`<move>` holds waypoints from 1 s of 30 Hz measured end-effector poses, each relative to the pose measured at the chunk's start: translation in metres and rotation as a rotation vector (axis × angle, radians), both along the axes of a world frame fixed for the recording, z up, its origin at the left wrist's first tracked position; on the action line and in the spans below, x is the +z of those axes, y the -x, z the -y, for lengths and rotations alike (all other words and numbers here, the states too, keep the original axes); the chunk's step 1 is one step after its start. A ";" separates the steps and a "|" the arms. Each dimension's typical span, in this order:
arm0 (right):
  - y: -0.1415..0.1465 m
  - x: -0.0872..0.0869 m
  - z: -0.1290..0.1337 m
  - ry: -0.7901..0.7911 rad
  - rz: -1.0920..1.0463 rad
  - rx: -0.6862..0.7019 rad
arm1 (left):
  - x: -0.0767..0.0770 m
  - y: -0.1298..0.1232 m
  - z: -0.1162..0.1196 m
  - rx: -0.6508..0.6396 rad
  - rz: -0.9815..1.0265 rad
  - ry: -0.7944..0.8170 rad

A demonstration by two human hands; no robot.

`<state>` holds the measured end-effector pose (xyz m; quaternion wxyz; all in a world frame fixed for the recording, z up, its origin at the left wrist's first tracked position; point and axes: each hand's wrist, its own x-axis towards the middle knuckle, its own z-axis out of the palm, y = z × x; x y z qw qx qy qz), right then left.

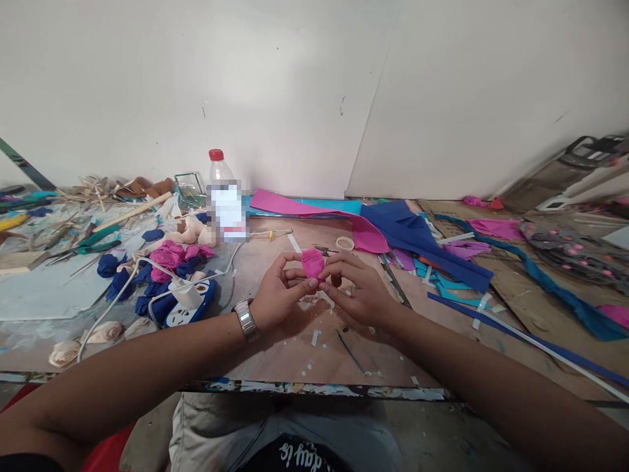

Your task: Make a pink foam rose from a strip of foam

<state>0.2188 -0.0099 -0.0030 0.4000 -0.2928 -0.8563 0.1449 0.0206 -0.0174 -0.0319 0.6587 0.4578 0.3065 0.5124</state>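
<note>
"Shaping a small pink piece (312, 262), would you say?"

"I'd judge so, forming it at its base. The left hand (282, 288) is half curled, thumb and fingers closed on the piece; the right hand (351, 282) pinches its lower edge between thumb and forefinger. It is held up above the middle of the worktop (275, 360). Paper or cloth, I can't tell."

"What does the next move call for?"

"A light pinch, I think, with the left steadying and the right gathering or turning the base. Squeezed hard, it could crease."

"And around the hands?"

"Just beyond them, a pale ring (345, 250). Toward the near edge, a white scrap (314, 337) and a thin dark stick (350, 351). A long pink strip (304, 206) and a dark blue sheet (417, 239) lie toward the far edge, the sheet reaching rightward."

"Anything in the way?"

"Beyond the left forearm sits a blue power strip (204, 303), its white cable (130, 278) looping toward the near left corner; that could snag the arm. Crumpled pink pieces (167, 259) lie near it, and a red-capped bottle (221, 169) stands near the far edge."
</note>
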 end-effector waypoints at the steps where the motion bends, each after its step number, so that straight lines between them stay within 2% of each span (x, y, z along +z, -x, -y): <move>1: 0.000 0.001 0.000 -0.001 -0.001 0.004 | 0.000 0.000 0.000 0.002 -0.001 0.006; 8: 0.000 -0.001 -0.001 0.009 -0.002 -0.007 | 0.004 0.000 0.003 -0.031 -0.002 -0.007; 18: 0.001 0.001 0.001 0.034 -0.023 0.032 | 0.000 0.000 0.000 -0.012 -0.009 -0.016; 20: 0.000 -0.001 0.000 0.066 -0.065 -0.003 | -0.001 0.000 0.000 -0.020 -0.022 -0.023; 23: -0.001 -0.006 -0.002 0.198 -0.148 -0.085 | -0.002 -0.001 0.000 -0.058 -0.051 -0.036; 26: 0.000 -0.010 -0.005 0.324 -0.153 -0.087 | -0.004 -0.002 0.000 -0.099 -0.096 -0.056; 30: 0.002 -0.011 -0.005 0.315 -0.126 -0.078 | -0.005 -0.001 0.001 -0.111 -0.138 -0.066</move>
